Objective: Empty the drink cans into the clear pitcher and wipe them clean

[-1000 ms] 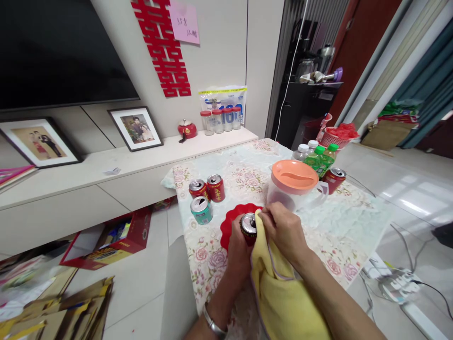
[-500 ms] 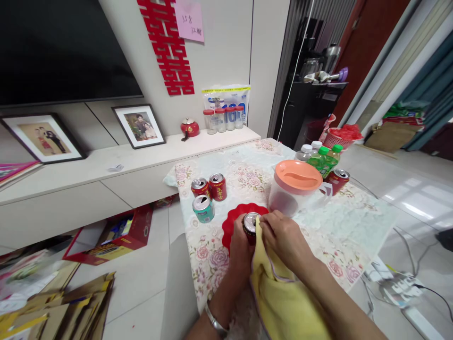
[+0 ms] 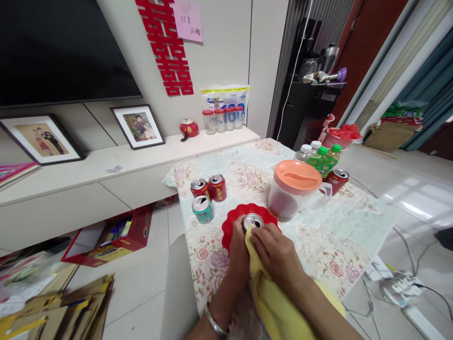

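Note:
An opened drink can (image 3: 253,220) stands upright over a red scalloped plate (image 3: 229,221), its silver top facing up. My left hand (image 3: 239,245) is wrapped round the can's left side. In my right hand (image 3: 276,245) a yellow cloth (image 3: 279,307) is pinched, with its edge pressed against the can's rim nearest me. The rest of the cloth hangs down under my right forearm. Most of the can's body is hidden by my hands. Left of the plate stand two red cans (image 3: 217,187) and a teal can (image 3: 203,209).
A clear pitcher with an orange lid (image 3: 298,175) stands right of the plate. Behind it are green-capped bottles (image 3: 320,159) and another red can (image 3: 338,180). The flowered tablecloth (image 3: 247,172) covers the table. A red box (image 3: 109,231) and flattened cardboard (image 3: 71,311) lie on the floor.
My right hand and the cloth edge have moved from the can's right side round to its near rim, toward the left. More of the plate's right side shows. My left hand still grips the can.

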The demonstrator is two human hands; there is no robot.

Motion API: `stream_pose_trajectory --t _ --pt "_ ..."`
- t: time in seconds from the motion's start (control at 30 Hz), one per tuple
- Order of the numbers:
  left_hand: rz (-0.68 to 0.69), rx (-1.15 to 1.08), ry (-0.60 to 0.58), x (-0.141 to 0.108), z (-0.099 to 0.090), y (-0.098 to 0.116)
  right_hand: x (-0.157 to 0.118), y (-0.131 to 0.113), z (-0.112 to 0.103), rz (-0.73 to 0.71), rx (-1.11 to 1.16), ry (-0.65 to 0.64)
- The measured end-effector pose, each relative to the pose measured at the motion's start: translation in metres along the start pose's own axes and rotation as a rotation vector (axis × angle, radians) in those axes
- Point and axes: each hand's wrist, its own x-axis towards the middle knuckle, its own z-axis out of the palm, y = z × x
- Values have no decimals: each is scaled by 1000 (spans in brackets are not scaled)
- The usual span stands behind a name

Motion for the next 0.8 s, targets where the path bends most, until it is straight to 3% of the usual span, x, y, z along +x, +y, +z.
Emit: stream_pose_trajectory --t 0.23,0.4,0.57,0.8 --pt "51 -21 3 -3 0 11 4 18 -22 -34 -80 -43" --pt "-25 -48 36 -2 2 3 4 4 -15 -8 -74 -46" --pt "-8 -47 39 0 2 -9 7 -12 -2 17 -28 -26" --pt "12 -30 19 -2 -1 -4 4 3 -7 34 66 16"
